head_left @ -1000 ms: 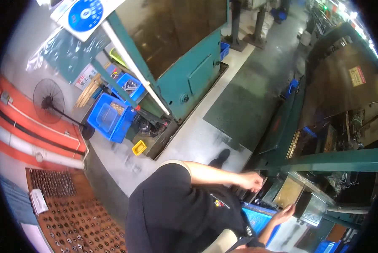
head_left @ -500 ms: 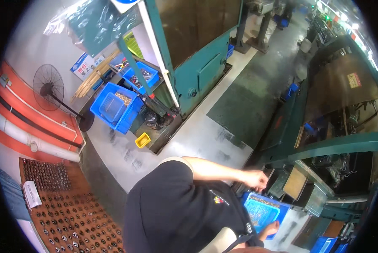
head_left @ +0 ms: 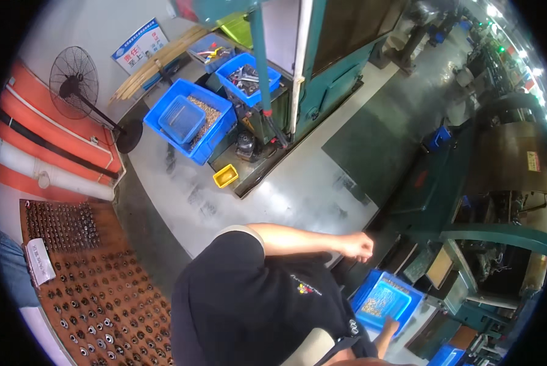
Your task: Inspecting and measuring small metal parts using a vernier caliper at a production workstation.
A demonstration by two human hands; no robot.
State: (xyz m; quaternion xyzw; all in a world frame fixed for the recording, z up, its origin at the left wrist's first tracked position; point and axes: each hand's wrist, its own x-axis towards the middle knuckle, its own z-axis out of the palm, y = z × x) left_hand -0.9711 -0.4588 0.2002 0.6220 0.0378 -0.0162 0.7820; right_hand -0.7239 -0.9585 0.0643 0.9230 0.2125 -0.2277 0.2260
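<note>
My left hand (head_left: 357, 246) is held out to the right above the floor, its fingers curled closed. Whatever is inside that fist, if anything, is too small to see. Below it stands a blue bin (head_left: 357, 299) with a lighter blue tray (head_left: 400, 299) in it. Small brass-coloured parts (head_left: 377, 305) lie in the tray, gathered toward its left side, and more show along the bin's far side. My right hand (head_left: 390, 327) is at the tray's near edge, its fingers closed over the rim. Both hands are small in the picture and their fingertips are partly hidden.
Green machines (head_left: 493, 235) stand close on the right. Another blue bin (head_left: 215, 137) of small parts, a tool bin (head_left: 249, 79) and a yellow box (head_left: 226, 176) are ahead left. A fan (head_left: 75, 85) stands by the wall. A brown board (head_left: 112, 268) carries rows of metal parts.
The view has shifted. My left hand has drawn up and away from the bin. My right hand has come onto the tray's edge, and the parts look more bunched to the left.
</note>
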